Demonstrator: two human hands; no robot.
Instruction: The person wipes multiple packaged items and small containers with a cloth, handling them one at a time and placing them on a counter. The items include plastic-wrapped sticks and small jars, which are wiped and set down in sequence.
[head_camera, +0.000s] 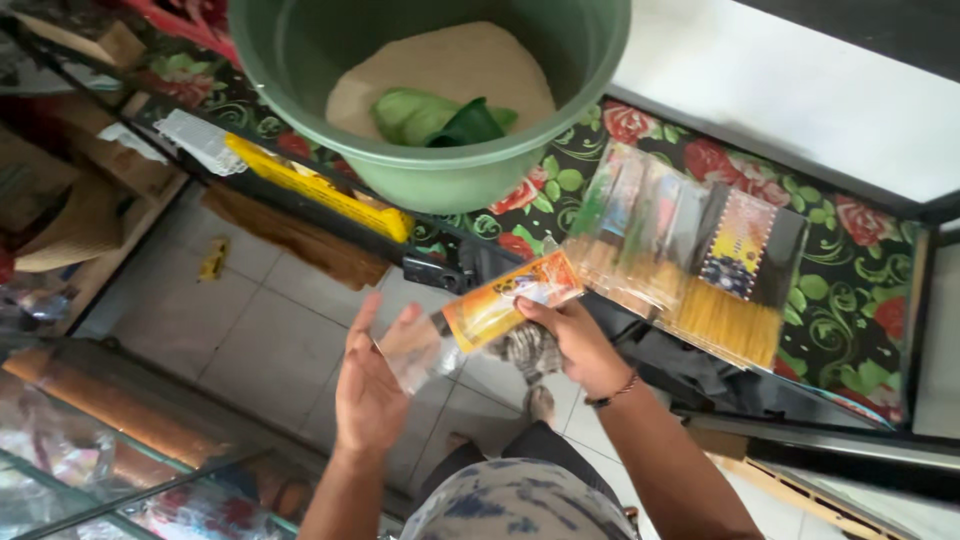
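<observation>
Shelving with wooden boards is seen at the far left of the frame, and a glass case fills the lower left corner. Above the tiled floor, a yellow flat package is laid along the counter's edge in the upper left. At lower centre, the left hand is held open with the palm turned up and the fingers spread; the clear end of a plastic-wrapped packet is rested against its fingertips. The packet's orange printed end is gripped by the right hand, just right of centre, with the fingers closed around it; a thin bracelet is worn on that wrist. At top centre, a green plastic basin is stood on the floral tablecloth; pale grain and a green scoop-like object are held inside it. To the right of the hands, a row of clear packets of yellow sticks is laid on the cloth, near the counter's front edge. A white surface is seen at the upper right.
</observation>
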